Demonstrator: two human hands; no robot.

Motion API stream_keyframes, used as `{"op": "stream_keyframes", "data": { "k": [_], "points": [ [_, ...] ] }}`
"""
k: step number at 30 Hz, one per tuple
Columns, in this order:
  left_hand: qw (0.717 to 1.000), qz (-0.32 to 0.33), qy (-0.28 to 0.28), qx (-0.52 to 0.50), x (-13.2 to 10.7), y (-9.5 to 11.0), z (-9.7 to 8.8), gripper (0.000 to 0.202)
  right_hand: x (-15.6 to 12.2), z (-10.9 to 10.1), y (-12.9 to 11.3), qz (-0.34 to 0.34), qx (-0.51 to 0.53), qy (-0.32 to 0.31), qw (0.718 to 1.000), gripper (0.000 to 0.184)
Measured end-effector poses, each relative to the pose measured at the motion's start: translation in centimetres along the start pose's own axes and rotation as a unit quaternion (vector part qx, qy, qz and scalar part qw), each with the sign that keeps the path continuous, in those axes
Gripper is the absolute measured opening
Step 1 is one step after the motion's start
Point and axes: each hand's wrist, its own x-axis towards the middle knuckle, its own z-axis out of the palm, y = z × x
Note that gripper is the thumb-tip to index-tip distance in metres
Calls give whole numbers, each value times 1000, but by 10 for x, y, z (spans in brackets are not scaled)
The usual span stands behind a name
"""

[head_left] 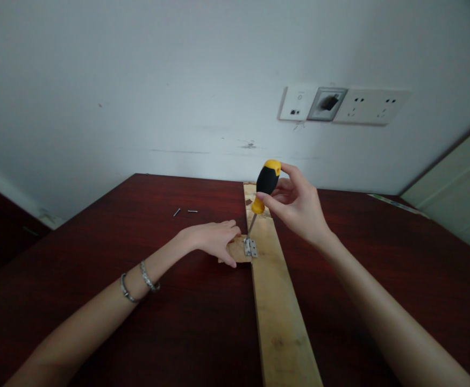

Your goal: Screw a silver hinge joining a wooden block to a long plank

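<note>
My right hand [299,201] grips the yellow and black handle of a screwdriver [268,180]. The screwdriver leans, and its tip meets the upper part of a small metal hinge [250,248]. That hinge lies across the joint between a short wood block [238,252] and a long wooden plank [279,301]. With thumb and fingers on opposite edges, my left hand [214,239] holds the short block against the plank's left side. Whether a screw sits under the tip is too small to tell.
Two loose screws [185,212] lie on the dark red table [170,344], left of the plank. Behind the table rises a white wall with a row of sockets [340,105]. A flat strip [398,205] rests near the table's back right edge.
</note>
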Motion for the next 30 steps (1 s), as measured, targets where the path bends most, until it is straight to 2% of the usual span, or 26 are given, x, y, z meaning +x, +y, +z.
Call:
{"op": "stream_keyframes", "data": {
  "k": [15,23,30],
  "points": [
    [1000,13,2,14,1,0,2,71,2,1,1,-2,-31,50,998,62],
    [999,10,-2,37,0,2,1,71,3,1,6,-24,2,-4,1000,63],
    [999,12,-1,45,0,2,1,70,2,-1,8,-22,-6,-6,1000,62]
  ]
}}
